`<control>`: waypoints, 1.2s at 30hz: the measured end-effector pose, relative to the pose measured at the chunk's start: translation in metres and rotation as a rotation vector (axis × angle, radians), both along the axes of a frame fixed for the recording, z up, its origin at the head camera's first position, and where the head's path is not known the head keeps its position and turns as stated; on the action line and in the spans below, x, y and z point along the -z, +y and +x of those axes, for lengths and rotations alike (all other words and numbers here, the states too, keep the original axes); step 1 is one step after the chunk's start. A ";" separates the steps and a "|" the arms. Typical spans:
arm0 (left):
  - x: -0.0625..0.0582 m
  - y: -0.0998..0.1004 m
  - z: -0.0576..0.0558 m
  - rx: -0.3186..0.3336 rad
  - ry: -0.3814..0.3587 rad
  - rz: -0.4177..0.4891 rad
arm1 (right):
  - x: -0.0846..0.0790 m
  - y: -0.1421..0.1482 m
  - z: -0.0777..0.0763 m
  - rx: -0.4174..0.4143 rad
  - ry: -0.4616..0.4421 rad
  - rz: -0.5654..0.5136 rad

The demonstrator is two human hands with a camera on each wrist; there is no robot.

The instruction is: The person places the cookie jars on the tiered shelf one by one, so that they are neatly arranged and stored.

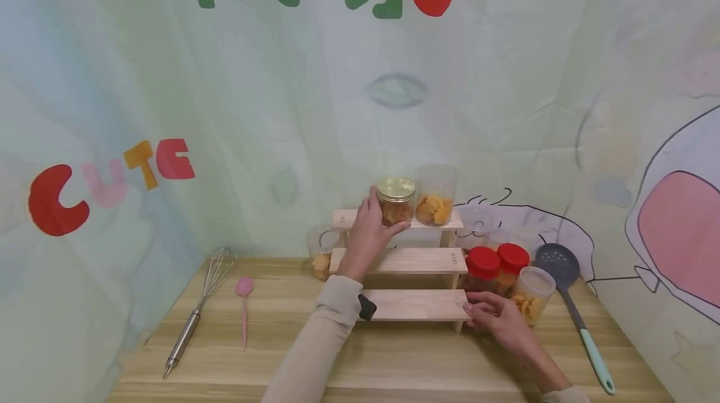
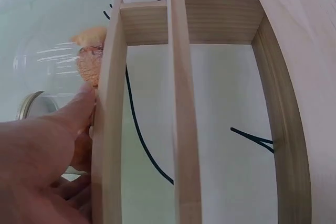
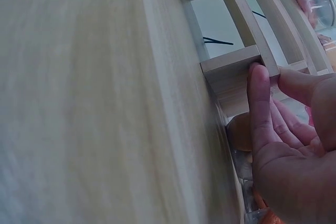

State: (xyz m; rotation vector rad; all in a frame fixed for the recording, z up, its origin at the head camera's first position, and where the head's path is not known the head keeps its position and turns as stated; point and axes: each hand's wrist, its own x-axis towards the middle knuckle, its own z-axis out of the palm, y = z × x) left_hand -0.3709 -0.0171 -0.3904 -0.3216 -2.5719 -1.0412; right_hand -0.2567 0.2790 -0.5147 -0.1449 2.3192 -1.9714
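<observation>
My left hand (image 1: 368, 231) holds a clear jar with a gold lid (image 1: 396, 194) and brownish contents, on the top tier of a three-step wooden rack (image 1: 416, 259). Right beside that jar stands a clear canister of orange-yellow snacks (image 1: 435, 206). In the left wrist view, the thumb of the left hand (image 2: 42, 150) lies along the edge of the top board (image 2: 107, 114). My right hand (image 1: 500, 318) pinches the right end of the lowest step between thumb and finger. The right wrist view shows this pinch at the board's corner (image 3: 265, 64).
Right of the rack stand two red-lidded jars (image 1: 482, 262) and a white-lidded snack jar (image 1: 531, 293). Farther right lies a slotted skimmer (image 1: 579, 315). Another jar (image 1: 322, 259) stands behind the rack's left end. On the left lie a whisk (image 1: 199, 306) and a pink spoon (image 1: 244, 303).
</observation>
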 end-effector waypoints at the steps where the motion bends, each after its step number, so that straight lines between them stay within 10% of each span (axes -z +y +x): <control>1: 0.000 0.000 -0.001 -0.002 0.006 -0.008 | 0.000 0.000 0.000 0.001 -0.002 0.003; 24: 0.006 0.002 -0.001 -0.022 -0.004 -0.078 | 0.001 0.002 -0.001 0.020 -0.028 0.017; 36: 0.022 -0.048 0.006 0.042 0.168 0.060 | -0.001 0.000 0.000 0.050 -0.033 0.033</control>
